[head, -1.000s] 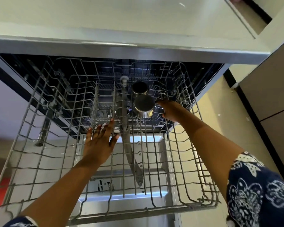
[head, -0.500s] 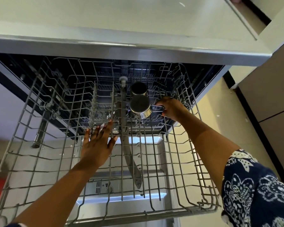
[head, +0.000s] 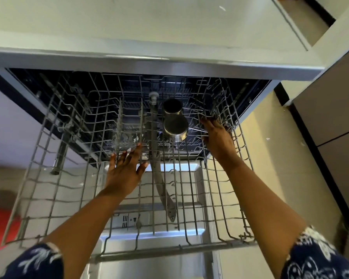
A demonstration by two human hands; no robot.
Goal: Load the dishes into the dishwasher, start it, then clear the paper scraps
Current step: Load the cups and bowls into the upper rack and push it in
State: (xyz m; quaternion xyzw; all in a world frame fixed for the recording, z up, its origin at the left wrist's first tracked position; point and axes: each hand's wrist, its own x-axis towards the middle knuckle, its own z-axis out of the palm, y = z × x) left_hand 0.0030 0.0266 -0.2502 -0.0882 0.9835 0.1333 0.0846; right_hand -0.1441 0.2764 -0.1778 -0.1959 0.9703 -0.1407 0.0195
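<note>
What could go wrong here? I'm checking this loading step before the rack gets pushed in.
The two steel cups stand close together, possibly touching, at the back of the upper rack; they might knock or tip when it slides.

The right hand sits by the nearer cup's thin handle and the rack wires, so fingers could get pinched.

The left hand lies flat on the wires, open; pressing down might tilt the extended rack.
</note>
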